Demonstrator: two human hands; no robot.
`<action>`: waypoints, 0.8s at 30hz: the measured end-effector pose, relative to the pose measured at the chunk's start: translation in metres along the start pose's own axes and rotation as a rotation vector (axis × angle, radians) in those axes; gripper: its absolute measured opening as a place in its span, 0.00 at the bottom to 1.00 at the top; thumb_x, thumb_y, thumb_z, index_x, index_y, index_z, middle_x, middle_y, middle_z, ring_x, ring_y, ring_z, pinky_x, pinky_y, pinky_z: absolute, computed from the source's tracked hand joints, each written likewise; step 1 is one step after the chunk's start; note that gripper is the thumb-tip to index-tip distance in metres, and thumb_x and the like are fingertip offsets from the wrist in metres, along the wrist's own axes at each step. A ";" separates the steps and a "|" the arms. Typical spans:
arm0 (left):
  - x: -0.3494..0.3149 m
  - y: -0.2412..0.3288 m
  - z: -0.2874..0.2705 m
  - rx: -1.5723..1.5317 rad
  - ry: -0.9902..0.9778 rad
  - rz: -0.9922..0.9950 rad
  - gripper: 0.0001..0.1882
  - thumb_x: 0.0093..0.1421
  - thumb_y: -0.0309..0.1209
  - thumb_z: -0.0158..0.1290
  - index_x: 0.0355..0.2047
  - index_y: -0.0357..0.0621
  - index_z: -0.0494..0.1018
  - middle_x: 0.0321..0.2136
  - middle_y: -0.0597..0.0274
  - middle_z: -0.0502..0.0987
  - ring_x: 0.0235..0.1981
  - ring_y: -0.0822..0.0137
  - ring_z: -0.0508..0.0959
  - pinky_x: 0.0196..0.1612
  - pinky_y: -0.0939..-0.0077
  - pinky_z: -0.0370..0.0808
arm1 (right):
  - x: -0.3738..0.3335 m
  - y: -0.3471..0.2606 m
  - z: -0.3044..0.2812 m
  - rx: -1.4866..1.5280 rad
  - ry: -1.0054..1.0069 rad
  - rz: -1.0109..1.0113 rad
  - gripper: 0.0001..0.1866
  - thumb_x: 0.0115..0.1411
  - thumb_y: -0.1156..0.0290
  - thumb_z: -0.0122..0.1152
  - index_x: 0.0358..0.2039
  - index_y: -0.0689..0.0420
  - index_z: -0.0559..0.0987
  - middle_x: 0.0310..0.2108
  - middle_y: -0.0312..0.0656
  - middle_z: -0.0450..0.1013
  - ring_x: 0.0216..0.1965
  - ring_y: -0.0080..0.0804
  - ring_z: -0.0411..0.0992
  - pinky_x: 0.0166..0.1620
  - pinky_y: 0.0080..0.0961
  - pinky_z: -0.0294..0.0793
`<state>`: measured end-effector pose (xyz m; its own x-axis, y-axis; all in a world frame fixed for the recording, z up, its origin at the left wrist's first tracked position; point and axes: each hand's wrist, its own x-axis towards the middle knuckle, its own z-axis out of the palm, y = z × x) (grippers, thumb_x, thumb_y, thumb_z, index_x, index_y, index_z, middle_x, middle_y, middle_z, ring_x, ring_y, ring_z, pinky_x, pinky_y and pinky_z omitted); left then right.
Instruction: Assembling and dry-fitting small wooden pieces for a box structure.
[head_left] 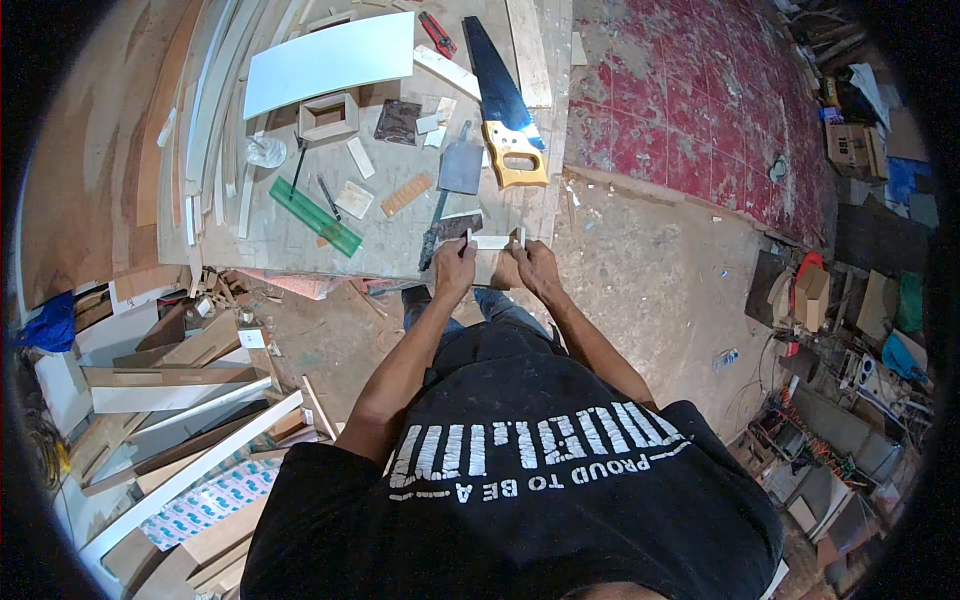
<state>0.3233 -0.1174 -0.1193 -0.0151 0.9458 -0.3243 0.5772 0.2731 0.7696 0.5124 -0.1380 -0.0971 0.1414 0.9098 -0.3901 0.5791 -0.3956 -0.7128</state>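
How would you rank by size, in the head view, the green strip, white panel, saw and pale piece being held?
Largest to smallest, as they look:
White panel
Saw
Green strip
Pale held piece

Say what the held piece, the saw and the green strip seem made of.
Held piece: probably bare wood, pale and matte; grain unreadable.
Saw: metal-looking blade, dark with a sheen; yellow handle, plastic or painted wood.
Green strip: likely plastic, smooth, tinted and apparently see-through.
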 end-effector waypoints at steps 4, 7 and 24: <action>0.001 0.007 -0.005 0.025 -0.045 -0.011 0.19 0.59 0.37 0.53 0.38 0.29 0.78 0.36 0.35 0.78 0.41 0.43 0.78 0.48 0.57 0.72 | 0.001 0.001 -0.001 -0.031 -0.031 -0.027 0.27 0.62 0.51 0.52 0.34 0.70 0.78 0.32 0.63 0.74 0.35 0.57 0.73 0.39 0.42 0.71; -0.001 0.007 -0.006 0.010 -0.008 -0.009 0.19 0.59 0.38 0.53 0.38 0.29 0.78 0.35 0.36 0.78 0.39 0.42 0.78 0.47 0.57 0.72 | 0.000 -0.004 -0.003 -0.017 -0.058 0.022 0.26 0.62 0.53 0.52 0.35 0.70 0.78 0.31 0.64 0.74 0.34 0.57 0.74 0.39 0.42 0.72; 0.005 0.001 -0.005 0.032 -0.101 -0.052 0.22 0.60 0.41 0.53 0.40 0.30 0.78 0.35 0.34 0.78 0.40 0.42 0.79 0.47 0.58 0.73 | -0.002 -0.012 -0.007 0.002 -0.058 0.060 0.25 0.62 0.53 0.51 0.38 0.67 0.80 0.31 0.63 0.75 0.34 0.56 0.76 0.40 0.42 0.72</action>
<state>0.3200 -0.1119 -0.1171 0.0360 0.9076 -0.4184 0.6036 0.3139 0.7329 0.5113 -0.1340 -0.0838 0.1295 0.8757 -0.4652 0.5692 -0.4498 -0.6883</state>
